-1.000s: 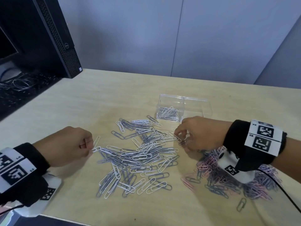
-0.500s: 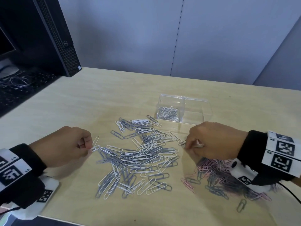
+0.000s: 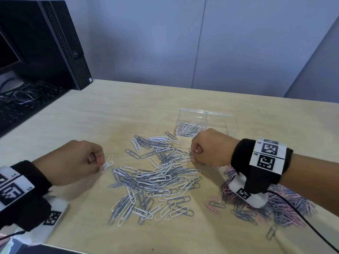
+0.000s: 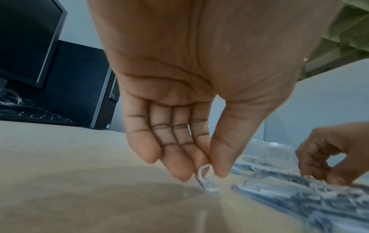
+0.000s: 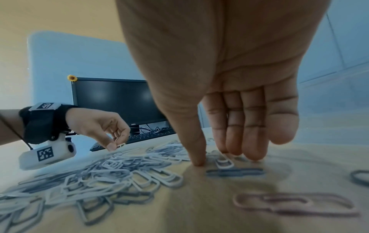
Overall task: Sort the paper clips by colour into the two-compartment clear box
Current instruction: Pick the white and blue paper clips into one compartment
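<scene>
A spread of white and grey paper clips (image 3: 156, 180) covers the middle of the table. A pink and grey heap (image 3: 286, 208) lies at the right, partly under my right wrist. The clear box (image 3: 220, 114) stands behind; its left compartment holds white clips (image 3: 189, 129), the right one looks bare. My left hand (image 3: 102, 165) pinches a few white clips (image 4: 206, 178) between thumb and forefinger, just left of the spread. My right hand (image 3: 192, 156) is curled at the spread's right edge, thumb and fingertips down on the table around a white clip (image 5: 223, 162).
A black computer tower (image 3: 60, 43), a monitor (image 5: 119, 100) and a keyboard (image 3: 18, 110) with cables fill the far left. One stray grey clip (image 3: 271, 233) lies near the front right. The table's front edge runs close under my left wrist.
My right hand swung right toward the pink heap, then came back left to the white and grey spread. My left hand stayed put, still pinching its white clips.
</scene>
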Action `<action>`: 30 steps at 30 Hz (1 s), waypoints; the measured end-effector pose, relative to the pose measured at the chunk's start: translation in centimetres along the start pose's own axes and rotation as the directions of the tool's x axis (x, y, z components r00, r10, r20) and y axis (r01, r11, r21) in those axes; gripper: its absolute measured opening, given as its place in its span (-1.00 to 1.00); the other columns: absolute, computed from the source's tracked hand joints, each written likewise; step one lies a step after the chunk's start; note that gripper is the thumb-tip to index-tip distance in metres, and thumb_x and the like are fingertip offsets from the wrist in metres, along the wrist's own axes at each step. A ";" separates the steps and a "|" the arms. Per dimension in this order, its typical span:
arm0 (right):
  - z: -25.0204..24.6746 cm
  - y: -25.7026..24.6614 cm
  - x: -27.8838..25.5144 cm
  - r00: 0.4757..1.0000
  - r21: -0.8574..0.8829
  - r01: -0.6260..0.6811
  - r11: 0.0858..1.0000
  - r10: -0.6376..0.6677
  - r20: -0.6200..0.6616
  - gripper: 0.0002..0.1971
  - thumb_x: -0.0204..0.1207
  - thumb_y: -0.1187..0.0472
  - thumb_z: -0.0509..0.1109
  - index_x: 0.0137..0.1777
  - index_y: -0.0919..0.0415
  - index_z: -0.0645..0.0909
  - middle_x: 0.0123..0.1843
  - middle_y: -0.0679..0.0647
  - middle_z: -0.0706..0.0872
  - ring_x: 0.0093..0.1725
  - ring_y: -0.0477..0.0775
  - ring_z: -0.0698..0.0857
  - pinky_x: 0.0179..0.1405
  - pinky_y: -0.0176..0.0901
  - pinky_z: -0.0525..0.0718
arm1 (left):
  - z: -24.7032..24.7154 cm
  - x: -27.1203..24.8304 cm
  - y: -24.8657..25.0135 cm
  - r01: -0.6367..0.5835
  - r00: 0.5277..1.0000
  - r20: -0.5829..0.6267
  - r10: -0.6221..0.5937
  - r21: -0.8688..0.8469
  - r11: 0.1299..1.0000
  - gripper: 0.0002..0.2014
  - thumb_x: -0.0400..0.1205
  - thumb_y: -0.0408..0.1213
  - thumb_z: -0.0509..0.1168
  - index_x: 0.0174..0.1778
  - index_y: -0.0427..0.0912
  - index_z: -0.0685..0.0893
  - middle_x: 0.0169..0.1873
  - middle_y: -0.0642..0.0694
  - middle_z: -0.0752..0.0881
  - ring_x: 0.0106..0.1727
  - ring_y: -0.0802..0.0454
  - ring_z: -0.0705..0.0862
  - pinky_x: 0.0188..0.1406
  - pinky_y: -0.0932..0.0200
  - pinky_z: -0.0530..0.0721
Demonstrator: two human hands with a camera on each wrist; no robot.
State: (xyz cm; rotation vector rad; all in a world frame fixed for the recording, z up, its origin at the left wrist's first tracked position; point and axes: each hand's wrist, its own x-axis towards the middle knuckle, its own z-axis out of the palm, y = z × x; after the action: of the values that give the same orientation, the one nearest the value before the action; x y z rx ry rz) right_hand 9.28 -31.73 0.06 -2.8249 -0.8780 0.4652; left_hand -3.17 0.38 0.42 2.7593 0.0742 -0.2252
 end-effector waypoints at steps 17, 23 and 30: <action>-1.1 -1.6 0.6 0.997 0.013 -0.046 0.999 0.045 0.064 -0.80 0.50 0.38 0.36 0.04 0.25 0.77 -0.20 -0.02 0.68 -0.20 0.01 0.65 -0.41 -0.40 0.54 | 0.3 2.9 2.5 0.134 0.990 0.035 -0.139 0.110 0.985 -0.81 0.44 -0.38 0.28 -0.20 0.04 0.64 -0.56 0.12 0.75 -0.29 0.20 0.72 -0.32 0.24 0.54; -1.1 -1.8 1.0 0.993 -0.020 -0.083 0.996 0.084 0.083 -0.75 0.50 0.39 0.34 0.14 0.37 0.71 0.07 0.26 0.79 -0.19 0.09 0.64 -0.23 -0.17 0.64 | 0.0 3.3 2.6 0.154 0.980 0.104 -0.171 0.152 0.976 -0.77 0.44 -0.40 0.25 -0.13 0.04 0.64 -0.51 0.11 0.71 -0.21 0.17 0.69 -0.18 0.19 0.65; -0.8 -1.4 0.7 0.991 0.003 -0.092 0.996 0.091 0.096 -0.79 0.49 0.39 0.35 0.04 0.44 0.76 -0.02 0.36 0.80 -0.25 0.05 0.61 -0.29 -0.13 0.63 | -0.4 3.3 2.8 0.128 0.985 0.101 -0.143 0.146 0.981 -0.78 0.42 -0.42 0.24 -0.27 -0.01 0.71 -0.63 0.21 0.71 -0.29 0.17 0.72 -0.14 0.18 0.69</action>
State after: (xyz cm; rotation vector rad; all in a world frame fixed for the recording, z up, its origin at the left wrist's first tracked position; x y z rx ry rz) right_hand 9.38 -30.24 0.96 -2.8667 -0.7638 0.6193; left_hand 0.36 -2.07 1.22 2.8766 0.2261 -0.4352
